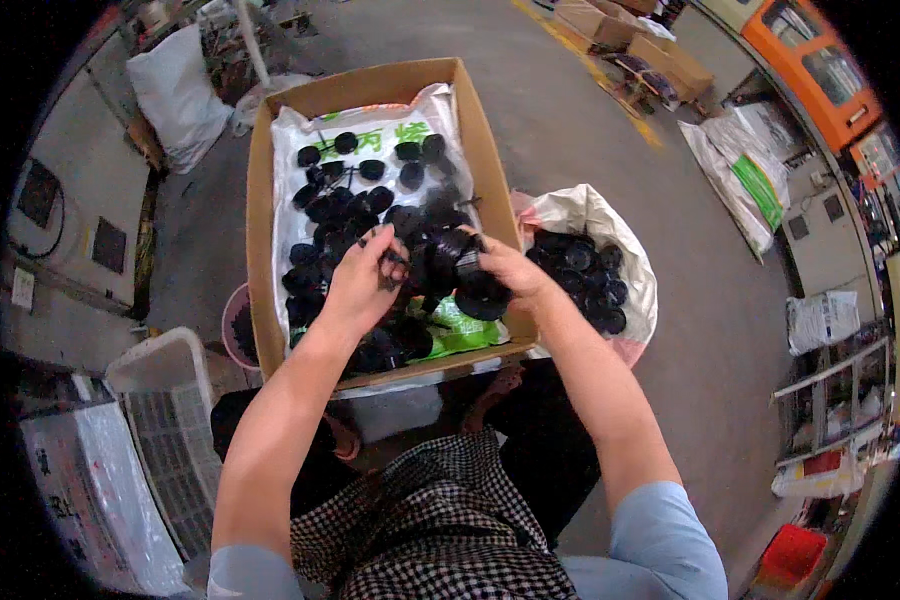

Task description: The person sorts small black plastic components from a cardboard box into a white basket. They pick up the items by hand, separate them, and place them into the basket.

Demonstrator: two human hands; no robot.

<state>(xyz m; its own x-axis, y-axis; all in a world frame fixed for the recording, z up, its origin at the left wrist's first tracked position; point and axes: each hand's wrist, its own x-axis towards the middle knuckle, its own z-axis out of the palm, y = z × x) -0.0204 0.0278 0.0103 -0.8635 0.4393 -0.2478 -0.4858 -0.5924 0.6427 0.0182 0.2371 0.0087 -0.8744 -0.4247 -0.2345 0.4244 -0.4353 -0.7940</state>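
Observation:
A cardboard box (485, 127) lined with a white and green plastic sack (457, 330) stands in front of me. Many black round plastic parts (373, 170) lie in it, some with thin sticks attached. My left hand (371, 277) is closed around a thin black plastic piece (394, 257) over the middle of the box. Just right of it, my right hand (511, 266) grips black plastic parts (450, 255), blurred, so their exact number and shape cannot be told. More black round parts (577, 259) fill a white woven sack (640, 274) at the box's right side.
A pink bucket (234, 322) with dark pieces stands left of the box, near a white plastic basket (195, 352). A white sack (176, 97) lies at the upper left. Further right are open cardboard boxes (667, 64), machine cabinets and a red container (793, 553).

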